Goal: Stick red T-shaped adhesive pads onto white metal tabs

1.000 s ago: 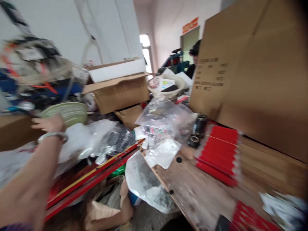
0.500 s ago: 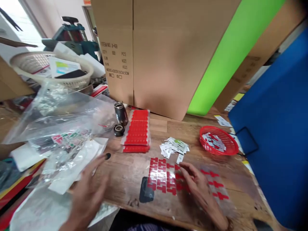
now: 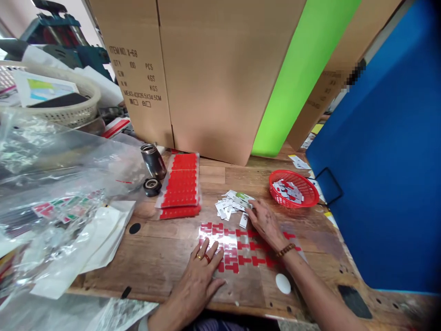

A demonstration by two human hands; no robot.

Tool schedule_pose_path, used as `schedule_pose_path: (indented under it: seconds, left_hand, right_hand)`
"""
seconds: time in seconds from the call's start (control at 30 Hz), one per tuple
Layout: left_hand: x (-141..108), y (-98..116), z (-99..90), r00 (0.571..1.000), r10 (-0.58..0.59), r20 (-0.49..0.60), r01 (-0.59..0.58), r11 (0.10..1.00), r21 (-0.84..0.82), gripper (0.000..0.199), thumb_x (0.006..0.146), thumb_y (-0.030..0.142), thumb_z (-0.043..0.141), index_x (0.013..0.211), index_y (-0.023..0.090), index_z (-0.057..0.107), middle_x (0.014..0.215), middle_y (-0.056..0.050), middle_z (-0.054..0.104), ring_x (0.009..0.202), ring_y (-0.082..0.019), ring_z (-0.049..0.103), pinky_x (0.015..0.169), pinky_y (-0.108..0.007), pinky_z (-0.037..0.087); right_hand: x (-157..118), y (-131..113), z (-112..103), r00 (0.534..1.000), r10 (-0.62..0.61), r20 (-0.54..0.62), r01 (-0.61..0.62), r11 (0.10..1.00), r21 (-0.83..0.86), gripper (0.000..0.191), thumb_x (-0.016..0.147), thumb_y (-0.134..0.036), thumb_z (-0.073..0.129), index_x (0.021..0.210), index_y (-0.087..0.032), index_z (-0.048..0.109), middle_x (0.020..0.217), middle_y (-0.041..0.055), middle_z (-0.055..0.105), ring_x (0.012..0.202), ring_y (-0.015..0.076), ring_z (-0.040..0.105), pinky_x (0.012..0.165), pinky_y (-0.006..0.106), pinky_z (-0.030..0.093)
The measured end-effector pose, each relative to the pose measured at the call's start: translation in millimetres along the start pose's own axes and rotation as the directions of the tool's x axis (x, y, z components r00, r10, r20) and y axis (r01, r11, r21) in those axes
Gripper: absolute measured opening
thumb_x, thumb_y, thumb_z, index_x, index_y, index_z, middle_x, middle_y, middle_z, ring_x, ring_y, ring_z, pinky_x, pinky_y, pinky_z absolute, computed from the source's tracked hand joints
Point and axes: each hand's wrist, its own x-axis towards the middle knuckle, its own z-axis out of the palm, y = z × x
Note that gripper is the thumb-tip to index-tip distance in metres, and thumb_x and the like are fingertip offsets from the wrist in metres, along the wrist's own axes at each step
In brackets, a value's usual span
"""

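Note:
My left hand (image 3: pixel 203 271) lies open, palm down, over the left part of a clear sheet of red T-shaped stickers (image 3: pixel 243 246) on the wooden table. Two rings are on its fingers. Beyond the sheet, my right hand (image 3: pixel 267 223) reaches over to a loose pile of small white cards (image 3: pixel 232 204), its fingertips at the pile's right edge. Those fingers look slightly apart, and no card shows lifted in them. A bracelet is on the right wrist, and that forearm covers part of the sheet's right side.
A red basket (image 3: pixel 312 202) of similar cards stands at the right. Stacked red sheets (image 3: pixel 181 181), a dark flask (image 3: pixel 153 161) and its lid (image 3: pixel 152 187) sit at the back left. Plastic bags (image 3: pixel 69 161) crowd the left. Cardboard (image 3: pixel 213 82) and a blue panel (image 3: pixel 389 161) rise behind.
My left hand has come from the left, above the table, down onto the sticker sheet. My right hand has moved from the sheet to the card pile. The view has shifted right.

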Motion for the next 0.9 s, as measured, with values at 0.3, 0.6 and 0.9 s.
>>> schedule_pose_path:
  seconds: [0.3,0.6,0.9]
  left_hand:
    - [-14,-10,-1.1,1.000,0.017,-0.022,-0.016,1.000,0.024,0.058,0.084,0.027,0.059,0.139,0.023,0.039,0.144,-0.012,0.044,0.137,-0.032,0.029,0.105,-0.054,0.038]
    - [1,4,-26.7,0.883,-0.441,-0.158,0.295,0.786,-0.543,0.039,0.088,0.033,0.051,0.125,0.021,0.052,0.127,-0.014,0.059,0.117,-0.026,0.056,0.099,-0.046,0.045]
    - [28,16,-36.8,0.720,-0.590,0.365,0.385,-0.097,-0.918,0.046,0.076,0.053,0.063,0.096,0.012,0.058,0.081,-0.008,0.068,0.059,-0.012,0.065,0.057,-0.023,0.053]
  right_hand:
    - [9,7,9,1.000,0.021,0.019,-0.021,0.999,0.027,0.020,0.089,-0.020,0.044,0.083,-0.017,0.063,0.083,0.0076,0.060,0.078,0.0194,0.054,0.075,0.029,0.042]
    - [-7,-25,-23,0.974,0.190,0.121,-0.219,0.922,0.320,0.030,0.090,-0.037,0.042,0.074,-0.018,0.059,0.068,0.0021,0.062,0.063,0.0159,0.057,0.059,0.026,0.041]
    - [-58,-77,-19,0.778,0.138,0.612,-0.618,0.338,0.710,0.040,0.076,-0.055,0.060,0.069,-0.015,0.055,0.060,0.0000,0.063,0.044,0.0070,0.051,0.045,0.019,0.036]
